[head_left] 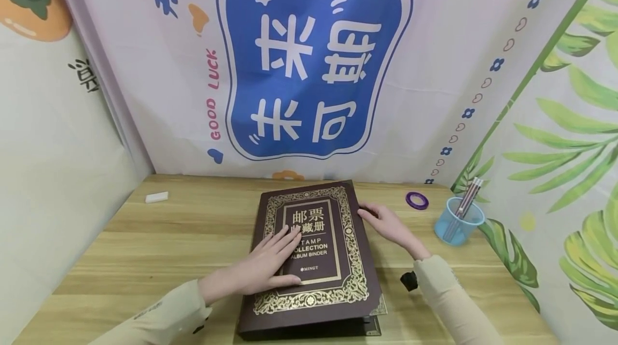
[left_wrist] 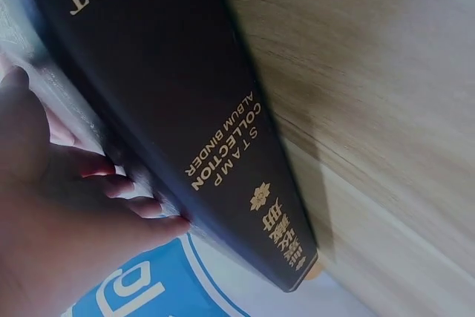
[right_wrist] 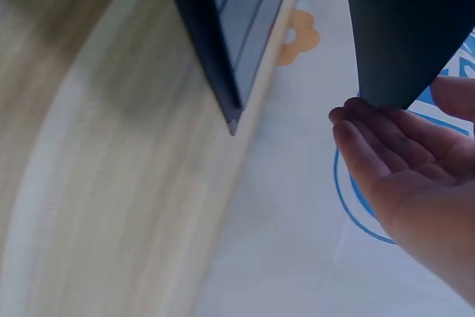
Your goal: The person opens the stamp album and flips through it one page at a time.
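A dark brown stamp album binder point(head_left: 333, 302) with gold lettering and a gold ornamental border lies on the table. Its front cover stands slightly raised along the right side, leaving a wedge-shaped gap. My left hand point(head_left: 267, 264) rests on the cover, fingers spread over the printed title. At the upper right edge of the cover is my right hand point(head_left: 386, 222). The right wrist view has those fingers point(right_wrist: 393, 142) extended at the raised cover point(right_wrist: 401, 27), with the thumb apart from them. The album's spine point(left_wrist: 171, 72) faces the left wrist camera.
A white eraser-like block point(head_left: 156, 197) lies at the back left of the wooden table point(head_left: 193, 227). Toward the back right are a purple ring-shaped roll point(head_left: 417, 200) and a blue translucent cup point(head_left: 458, 227) holding several pencils. Printed cloth point(head_left: 434, 66) hangs behind the table.
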The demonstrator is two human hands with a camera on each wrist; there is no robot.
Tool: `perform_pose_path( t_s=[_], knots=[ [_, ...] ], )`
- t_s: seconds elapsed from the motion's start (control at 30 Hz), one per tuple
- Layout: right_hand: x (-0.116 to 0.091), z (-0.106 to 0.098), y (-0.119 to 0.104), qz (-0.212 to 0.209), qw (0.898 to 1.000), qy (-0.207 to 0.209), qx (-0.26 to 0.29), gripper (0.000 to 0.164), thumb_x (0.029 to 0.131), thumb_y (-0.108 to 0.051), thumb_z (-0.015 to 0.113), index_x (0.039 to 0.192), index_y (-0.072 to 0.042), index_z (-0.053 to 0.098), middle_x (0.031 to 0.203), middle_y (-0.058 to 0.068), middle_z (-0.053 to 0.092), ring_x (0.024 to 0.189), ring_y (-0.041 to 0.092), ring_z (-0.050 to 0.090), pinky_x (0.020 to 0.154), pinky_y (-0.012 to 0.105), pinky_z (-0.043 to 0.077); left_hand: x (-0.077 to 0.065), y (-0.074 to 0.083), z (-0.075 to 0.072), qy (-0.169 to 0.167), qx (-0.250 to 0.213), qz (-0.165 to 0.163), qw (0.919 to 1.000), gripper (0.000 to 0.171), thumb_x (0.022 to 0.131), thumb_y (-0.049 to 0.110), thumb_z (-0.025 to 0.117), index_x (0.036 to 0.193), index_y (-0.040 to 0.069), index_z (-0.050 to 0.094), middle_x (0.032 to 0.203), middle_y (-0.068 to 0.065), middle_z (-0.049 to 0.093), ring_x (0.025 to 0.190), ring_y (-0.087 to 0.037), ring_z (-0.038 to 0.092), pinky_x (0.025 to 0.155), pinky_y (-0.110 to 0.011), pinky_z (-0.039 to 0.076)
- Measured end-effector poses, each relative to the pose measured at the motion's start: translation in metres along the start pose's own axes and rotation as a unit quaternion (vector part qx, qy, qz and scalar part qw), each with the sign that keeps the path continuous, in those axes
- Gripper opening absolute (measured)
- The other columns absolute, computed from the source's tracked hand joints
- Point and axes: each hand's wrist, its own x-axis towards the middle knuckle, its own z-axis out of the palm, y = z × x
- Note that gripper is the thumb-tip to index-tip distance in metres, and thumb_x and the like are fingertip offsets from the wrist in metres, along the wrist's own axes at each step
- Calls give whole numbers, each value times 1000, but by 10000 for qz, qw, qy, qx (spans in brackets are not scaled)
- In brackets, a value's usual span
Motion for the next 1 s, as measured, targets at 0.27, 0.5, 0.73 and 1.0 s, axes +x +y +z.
perform_pose_path(
  t_s=[0.27, 0.5, 0.73, 1.0],
  knots=[
    [6, -5, -18, -399, 9982, 275, 361, 50, 106, -32, 48, 145, -1, 49, 145, 20, 55, 131, 36, 56, 109, 51, 44, -7, -1, -4, 208, -395, -25, 9990, 93, 94, 62, 52, 158, 3, 18, 167, -16, 10, 154, -43, 10, 119, -64, 21],
    [13, -6, -38, -616, 9944, 631, 574, 48, 105, -34, 48, 147, -10, 49, 149, 14, 52, 134, 31, 54, 106, 51, 47, -9, 7, -15, 449, -1179, -295, 9916, 91, 96, 55, 56, 159, 2, 16, 168, -16, 5, 155, -40, 7, 121, -63, 16],
    [22, -9, -56, -768, 9925, 779, 543, 48, 105, -37, 49, 147, -14, 50, 148, 10, 53, 122, 28, 63, 91, 39, 53, 17, 27, -44, 569, -1634, -584, 9832, 92, 97, 53, 55, 159, 1, 11, 167, -18, 2, 156, -36, 4, 124, -57, 13],
    [29, -9, -72, -1079, 9904, 742, 442, 47, 105, -39, 48, 146, -16, 51, 147, 8, 55, 130, 25, 59, 103, 47, 50, 49, 47, -67, 524, -1897, -756, 9775, 91, 99, 54, 51, 159, 2, 7, 168, -16, 0, 157, -31, 1, 126, -52, 12]
  ],
)
